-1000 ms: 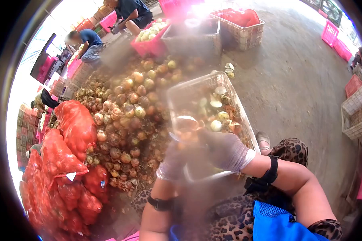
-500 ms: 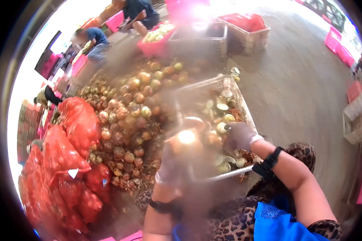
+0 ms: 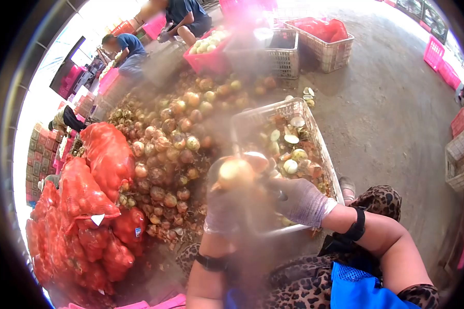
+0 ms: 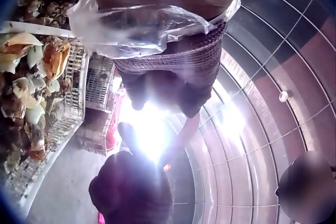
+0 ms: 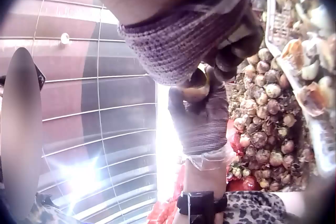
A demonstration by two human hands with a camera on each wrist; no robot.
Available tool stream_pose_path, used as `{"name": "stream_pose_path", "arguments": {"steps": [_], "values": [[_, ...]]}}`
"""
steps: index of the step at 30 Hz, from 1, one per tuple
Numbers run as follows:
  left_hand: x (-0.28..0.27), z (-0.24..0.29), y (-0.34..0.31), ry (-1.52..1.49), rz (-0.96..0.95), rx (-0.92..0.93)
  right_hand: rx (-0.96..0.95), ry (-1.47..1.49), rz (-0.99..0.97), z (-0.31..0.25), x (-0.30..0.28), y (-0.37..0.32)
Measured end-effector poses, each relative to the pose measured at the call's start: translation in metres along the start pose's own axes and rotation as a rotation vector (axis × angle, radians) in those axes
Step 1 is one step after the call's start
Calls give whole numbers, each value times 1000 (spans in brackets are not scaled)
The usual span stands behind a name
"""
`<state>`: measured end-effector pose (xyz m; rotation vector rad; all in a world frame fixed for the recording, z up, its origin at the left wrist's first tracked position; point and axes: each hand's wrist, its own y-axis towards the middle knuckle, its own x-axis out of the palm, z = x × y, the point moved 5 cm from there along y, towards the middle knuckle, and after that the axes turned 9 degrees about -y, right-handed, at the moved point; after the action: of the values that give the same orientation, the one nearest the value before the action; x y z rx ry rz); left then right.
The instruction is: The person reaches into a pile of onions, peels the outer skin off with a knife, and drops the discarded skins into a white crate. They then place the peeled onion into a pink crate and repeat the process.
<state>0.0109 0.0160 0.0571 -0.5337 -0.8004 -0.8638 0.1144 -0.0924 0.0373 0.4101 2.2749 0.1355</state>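
Note:
My gloved left hand (image 3: pixel 222 208) holds up a peeled-looking onion (image 3: pixel 235 174), glare washing over it. Close at the onion's right side is my gloved right hand (image 3: pixel 301 200), fingers bent. In the right wrist view the left hand (image 5: pixel 206 124) cups the onion (image 5: pixel 197 92) while the right hand (image 5: pixel 181 50) curls over it; a pale strip (image 5: pixel 234 37), too unclear to name, sits in its fingers. Strong backlight hides what lies between the left hand (image 4: pixel 170 79) and right hand (image 4: pixel 134 190) in the left wrist view.
A white crate (image 3: pixel 331 167) with onions and peels stands under the hands. Left of it spreads an onion pile (image 3: pixel 162 149), then red net sacks (image 3: pixel 105 159). More crates (image 3: pixel 327 54) and two crouching people (image 3: pixel 130 51) are farther back.
The right hand reached down to the crate's pale onions half a second ago; it has come back left to the onion in the left hand. The head view has shifted slightly.

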Motion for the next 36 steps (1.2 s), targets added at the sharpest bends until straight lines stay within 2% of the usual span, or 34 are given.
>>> {"name": "stream_pose_path", "arguments": {"steps": [3, 4, 6, 8, 11, 13, 15, 18, 21, 22, 23, 24, 25, 26, 28, 29, 31, 32, 33, 35, 36], "values": [[-7, -2, 0, -264, -27, -69, 0, -100, -15, 11, 5, -5], [-6, 0, 0, -228, -21, -34, 3, -129, -23, 16, 8, -7], [-39, 0, 9, -122, 43, 163, 2, -152, -5, 21, 9, -8], [-47, 4, 12, 546, 153, 233, -22, -121, 57, -2, -9, -3], [-24, 4, 5, 1209, 216, 256, -30, -100, 145, -15, -21, 1], [-30, 0, 8, 989, 202, 238, 34, -137, 112, -16, -22, 3], [-40, -3, 11, 710, 184, 230, 146, -203, -11, -18, -26, 5], [-42, -9, 10, 398, 162, 246, 53, -201, 115, -15, -28, 6], [-36, -17, 9, -58, 97, 71, 31, -155, 41, -11, -23, 8], [-31, -19, 8, -241, 65, -22, 110, 107, -106, -7, -19, 8], [-23, -18, 8, -198, 34, -32, 187, 371, -253, -8, -17, 8], [-10, -15, 8, -156, 4, -40, 237, 510, -334, -9, -17, 7], [-3, -14, 7, -114, -26, -46, 299, 642, -412, -10, -18, 7], [-5, -15, 8, -171, -23, -50, 335, 650, -423, -9, -21, 7], [-12, -17, 9, -286, -16, -57, 205, 458, -284, -9, -24, 11], [-12, -15, 8, -237, -36, -28, 39, 257, -135, -9, -22, 12], [-9, -14, 4, -144, -79, 22, -150, -81, 4, -17, -26, 10], [-9, -15, 3, -40, 19, 2, -174, -218, -3, -20, -28, 9], [-8, -15, 1, 60, 114, -27, -127, -215, -42, -17, -27, 10], [-4, -17, 1, 141, 81, 11, -31, -214, -117, -11, -24, 13], [-5, -18, 2, 186, 62, 26, -16, -162, -89, -10, -24, 14]]}}
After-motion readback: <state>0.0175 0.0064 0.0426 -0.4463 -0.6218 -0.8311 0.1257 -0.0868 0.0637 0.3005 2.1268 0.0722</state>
